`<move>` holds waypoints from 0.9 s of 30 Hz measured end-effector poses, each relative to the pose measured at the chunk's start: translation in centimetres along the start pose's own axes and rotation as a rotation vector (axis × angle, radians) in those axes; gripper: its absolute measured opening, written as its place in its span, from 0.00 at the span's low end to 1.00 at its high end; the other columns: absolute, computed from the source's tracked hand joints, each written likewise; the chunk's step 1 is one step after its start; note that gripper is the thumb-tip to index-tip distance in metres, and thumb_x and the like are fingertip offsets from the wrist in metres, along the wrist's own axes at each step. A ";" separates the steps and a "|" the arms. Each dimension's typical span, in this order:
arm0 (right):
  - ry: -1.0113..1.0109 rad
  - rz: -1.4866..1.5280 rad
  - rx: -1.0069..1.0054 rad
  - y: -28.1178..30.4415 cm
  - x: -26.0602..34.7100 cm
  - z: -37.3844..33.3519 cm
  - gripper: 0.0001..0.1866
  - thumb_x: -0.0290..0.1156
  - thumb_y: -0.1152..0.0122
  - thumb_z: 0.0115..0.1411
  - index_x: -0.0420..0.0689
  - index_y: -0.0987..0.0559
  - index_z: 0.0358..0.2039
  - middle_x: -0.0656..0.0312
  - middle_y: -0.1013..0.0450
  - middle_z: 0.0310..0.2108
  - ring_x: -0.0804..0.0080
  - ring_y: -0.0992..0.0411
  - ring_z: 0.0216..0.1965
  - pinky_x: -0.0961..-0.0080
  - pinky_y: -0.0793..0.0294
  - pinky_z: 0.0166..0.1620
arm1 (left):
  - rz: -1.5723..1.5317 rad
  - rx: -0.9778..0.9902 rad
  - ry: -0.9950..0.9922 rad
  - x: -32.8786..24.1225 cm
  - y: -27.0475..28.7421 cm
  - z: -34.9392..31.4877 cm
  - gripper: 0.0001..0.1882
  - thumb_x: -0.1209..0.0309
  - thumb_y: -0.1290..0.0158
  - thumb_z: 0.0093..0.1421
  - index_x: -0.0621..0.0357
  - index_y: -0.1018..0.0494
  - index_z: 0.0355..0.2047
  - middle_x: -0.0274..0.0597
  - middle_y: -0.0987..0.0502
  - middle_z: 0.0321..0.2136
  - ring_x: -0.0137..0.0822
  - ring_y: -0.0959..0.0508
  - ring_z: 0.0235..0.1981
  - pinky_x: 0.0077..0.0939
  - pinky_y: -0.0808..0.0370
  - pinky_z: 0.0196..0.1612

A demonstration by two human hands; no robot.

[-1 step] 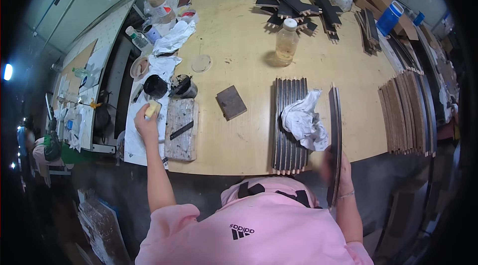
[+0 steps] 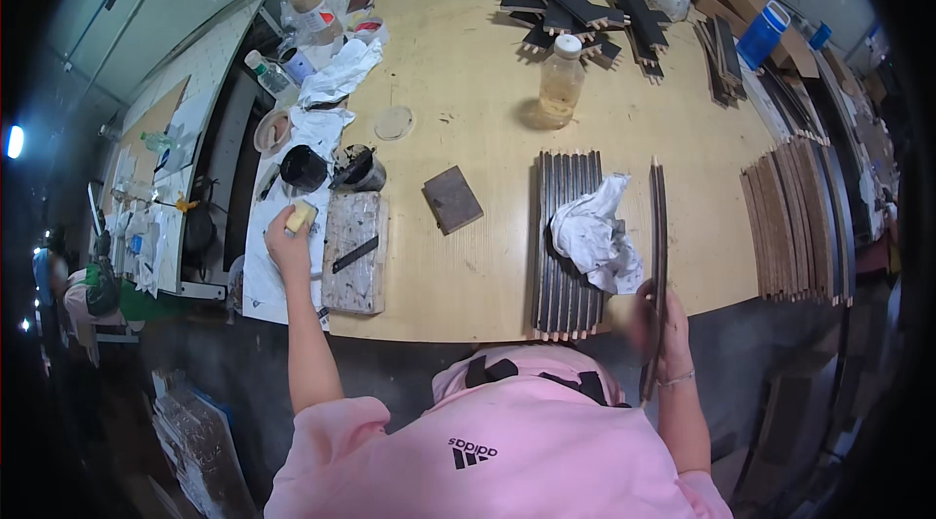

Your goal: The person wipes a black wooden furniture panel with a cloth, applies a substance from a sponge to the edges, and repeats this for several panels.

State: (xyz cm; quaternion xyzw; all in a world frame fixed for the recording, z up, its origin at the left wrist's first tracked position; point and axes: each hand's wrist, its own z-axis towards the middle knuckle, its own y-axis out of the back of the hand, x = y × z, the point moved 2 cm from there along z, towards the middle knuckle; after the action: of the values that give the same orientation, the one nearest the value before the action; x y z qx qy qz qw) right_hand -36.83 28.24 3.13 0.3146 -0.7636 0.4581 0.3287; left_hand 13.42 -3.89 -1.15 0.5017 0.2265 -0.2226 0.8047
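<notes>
While the left hand [image 2: 286,241] pinches a yellow sponge [image 2: 303,218], likely soft, the right hand [image 2: 675,336], partly blurred, clamps the near part of a dark strip [image 2: 659,246], right of the crumpled cloth [image 2: 597,238]. Strip looks light, stiff, perhaps slick-faced; best gripped by its long edges, near one end.

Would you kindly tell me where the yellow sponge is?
The sponge is at left in the head view, in the left hand, left of the stained block.
</notes>
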 end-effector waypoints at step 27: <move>0.556 -0.124 -0.544 1.2 6.3 -1.0 0.13 0.37 0.51 0.70 0.40 0.26 0.41 0.65 0.26 0.35 0.84 0.29 0.35 0.83 0.28 0.38 | -0.946 0.821 -1.348 -43.1 -10.1 -22.3 0.18 0.81 0.46 0.43 0.58 0.23 0.38 0.40 0.22 0.46 0.45 0.26 0.47 0.40 0.32 0.53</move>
State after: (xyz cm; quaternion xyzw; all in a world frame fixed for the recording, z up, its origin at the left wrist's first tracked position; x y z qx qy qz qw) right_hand -41.24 28.43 7.91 0.1253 -0.7187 0.2858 0.6214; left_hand -30.01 18.02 8.26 0.3672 -0.2058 -0.8367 0.3502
